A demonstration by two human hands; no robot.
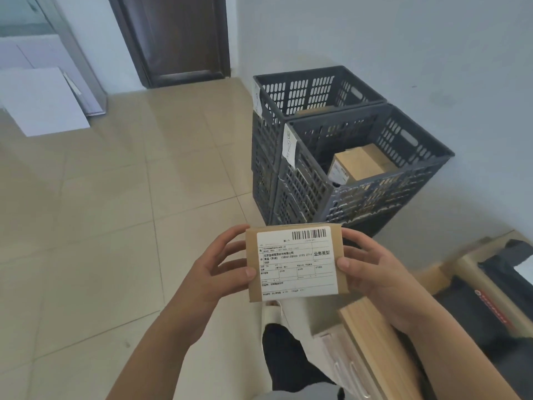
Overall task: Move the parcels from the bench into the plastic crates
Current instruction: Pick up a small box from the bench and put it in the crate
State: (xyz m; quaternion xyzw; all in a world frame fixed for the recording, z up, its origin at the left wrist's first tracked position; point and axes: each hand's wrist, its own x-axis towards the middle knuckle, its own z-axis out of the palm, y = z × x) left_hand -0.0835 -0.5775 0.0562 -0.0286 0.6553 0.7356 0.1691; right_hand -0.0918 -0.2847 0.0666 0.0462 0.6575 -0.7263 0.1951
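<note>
On a tiled floor (115,197), a box (360,164) is already held in the near crate (375,194); short of it, a parcel (295,262) is gripped by the left hand (222,269) and right hand (372,272), undelivered.

left hand (222,269) gripping the parcel's (295,262) left edge, thumb on top | right hand (372,272) same on the right edge | both forearms reaching forward

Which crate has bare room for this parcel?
Near crate: a cardboard box fills its right side; the left part, by the paper-tagged wall, looks open. Far crate: floor mostly hidden, a brown edge shows low down. Both hands hold the parcel.
</note>
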